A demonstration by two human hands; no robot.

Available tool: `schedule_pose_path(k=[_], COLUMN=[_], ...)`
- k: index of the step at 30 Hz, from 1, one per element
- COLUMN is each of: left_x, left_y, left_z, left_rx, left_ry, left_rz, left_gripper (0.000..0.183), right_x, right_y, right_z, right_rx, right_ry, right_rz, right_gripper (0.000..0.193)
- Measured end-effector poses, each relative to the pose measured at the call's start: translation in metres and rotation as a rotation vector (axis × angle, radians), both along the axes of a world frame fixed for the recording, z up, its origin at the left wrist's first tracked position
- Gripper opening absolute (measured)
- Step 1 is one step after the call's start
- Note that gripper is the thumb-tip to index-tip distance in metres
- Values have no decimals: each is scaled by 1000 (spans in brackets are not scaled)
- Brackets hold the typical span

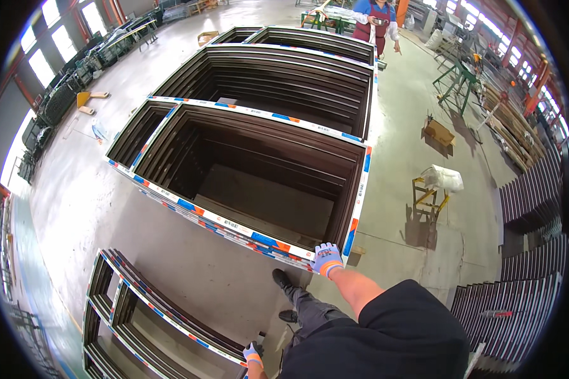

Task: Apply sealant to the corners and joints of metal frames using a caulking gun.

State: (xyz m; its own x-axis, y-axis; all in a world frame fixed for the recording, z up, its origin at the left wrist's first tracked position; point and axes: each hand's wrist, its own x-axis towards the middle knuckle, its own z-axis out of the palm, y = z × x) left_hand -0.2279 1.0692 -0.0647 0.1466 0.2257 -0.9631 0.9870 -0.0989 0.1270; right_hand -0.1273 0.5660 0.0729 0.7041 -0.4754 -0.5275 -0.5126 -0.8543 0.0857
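Concrete workshop floor (76, 208) carries stacked window frames: the right hand (327, 259) grips the near right corner of the big frame stack (259, 189), the left hand (253, 354) clutches the near-left frame stack (158, 316), so either could, I judge, slip and topple.

Large frame stack (259, 180): you had dark brown window frames standing upright on the concrete floor, packed face to face, their top edges covered in white protective film with blue and orange marks.
Near corner: your gloved right hand (327, 259) rested on the stack's near right corner.
Lower frame stack (152, 316): you had a second, lower set of the same dark frames at the lower left; your gloved left hand (253, 353) touched its right end.
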Motion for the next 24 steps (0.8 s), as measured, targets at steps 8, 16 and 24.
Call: schedule_pose_path(k=[8, 16, 24], left_x=[1, 1, -11], left_y=[-1, -6, -8], left_z=[6, 6, 8], left_rx=[-31, -10, 2], left_ry=[-10, -20, -42], left_rz=[12, 4, 144], left_gripper=[23, 21, 16], right_x=[2, 4, 1], right_y=[0, -1, -1], right_z=[2, 7, 7], right_rx=[11, 26, 17], right_ry=[-10, 20, 61], right_rz=[-11, -8, 6], right_gripper=[49, 49, 50])
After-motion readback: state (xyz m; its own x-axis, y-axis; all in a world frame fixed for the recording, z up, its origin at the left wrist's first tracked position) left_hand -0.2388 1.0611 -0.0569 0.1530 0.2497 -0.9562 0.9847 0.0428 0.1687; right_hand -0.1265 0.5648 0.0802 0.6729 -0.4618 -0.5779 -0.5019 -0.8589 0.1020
